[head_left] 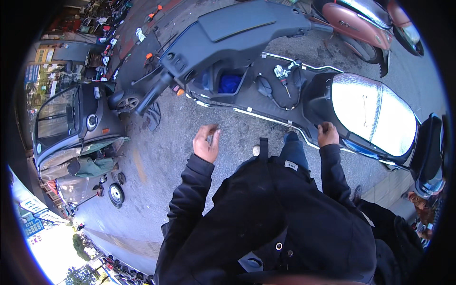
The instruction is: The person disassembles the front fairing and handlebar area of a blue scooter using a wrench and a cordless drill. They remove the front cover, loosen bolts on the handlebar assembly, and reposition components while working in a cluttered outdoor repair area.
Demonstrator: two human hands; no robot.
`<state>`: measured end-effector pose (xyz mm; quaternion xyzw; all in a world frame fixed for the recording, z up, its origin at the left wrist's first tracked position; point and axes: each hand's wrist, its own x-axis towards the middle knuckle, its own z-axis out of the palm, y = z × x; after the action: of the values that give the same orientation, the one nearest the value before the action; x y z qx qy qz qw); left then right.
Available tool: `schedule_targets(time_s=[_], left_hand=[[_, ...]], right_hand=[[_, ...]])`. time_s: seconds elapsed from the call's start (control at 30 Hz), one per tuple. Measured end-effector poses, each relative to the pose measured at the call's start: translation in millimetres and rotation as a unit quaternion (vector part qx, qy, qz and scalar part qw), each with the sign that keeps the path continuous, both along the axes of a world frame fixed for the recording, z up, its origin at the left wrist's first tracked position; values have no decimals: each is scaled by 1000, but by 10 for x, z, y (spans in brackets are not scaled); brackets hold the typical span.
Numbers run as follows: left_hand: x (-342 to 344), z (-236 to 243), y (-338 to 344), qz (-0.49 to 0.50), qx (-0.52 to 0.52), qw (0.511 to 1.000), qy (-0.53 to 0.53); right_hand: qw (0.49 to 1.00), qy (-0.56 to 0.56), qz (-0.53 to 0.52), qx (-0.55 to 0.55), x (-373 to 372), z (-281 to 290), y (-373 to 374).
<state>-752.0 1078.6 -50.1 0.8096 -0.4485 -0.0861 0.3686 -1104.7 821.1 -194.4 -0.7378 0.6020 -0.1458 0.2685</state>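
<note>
The scooter (pixel 313 97) stands crosswise ahead, with its silver seat (pixel 373 109) and footboard (pixel 249 99). The right hand (pixel 327 134) curls beside the seat, grip contents unclear; the left hand (pixel 205 143) is half-open, empty. On the footboard lies a tool (pixel 281 72), probably best handled by its body, tip away.

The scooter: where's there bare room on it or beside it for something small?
On the ground, there's a bare patch between the left hand and the silver rail of the scooter. The silver seat also looks mostly free, between the footboard and the black bulky thing at the rear. The footboard's middle is crowded: a tool and dark things lie there.
</note>
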Motion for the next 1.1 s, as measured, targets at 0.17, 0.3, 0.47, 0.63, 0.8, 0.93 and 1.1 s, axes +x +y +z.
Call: schedule_targets(time_s=[0.17, 0.3, 0.47, 0.63, 0.8, 0.93, 1.1], left_hand=[[328, 792, 213, -36, -100, 985, -137], [694, 1334, 123, -51, -129, 952, -274], [1129, 1744, -390, -46, -60, 934, -350], [1421, 1799, -960, -174, 98, 925, -322], [1547, 1718, -1124, -245, 155, 920, -265], [1618, 1525, -1108, -278, 151, 916, -247], [1603, 1527, -1184, -297, 223, 889, -268]], right_hand=[[995, 14, 63, 71, 132, 13, 832], [995, 2, 55, 81, 209, 159, 1154], [992, 29, 47, 111, 125, 225, 1285], [993, 14, 15, 119, 145, 27, 1272], [993, -44, -29, 106, 259, -368, 1207], [989, -36, -83, 119, 224, -690, 1289], [979, -70, -150, 123, 265, -957, 1568]])
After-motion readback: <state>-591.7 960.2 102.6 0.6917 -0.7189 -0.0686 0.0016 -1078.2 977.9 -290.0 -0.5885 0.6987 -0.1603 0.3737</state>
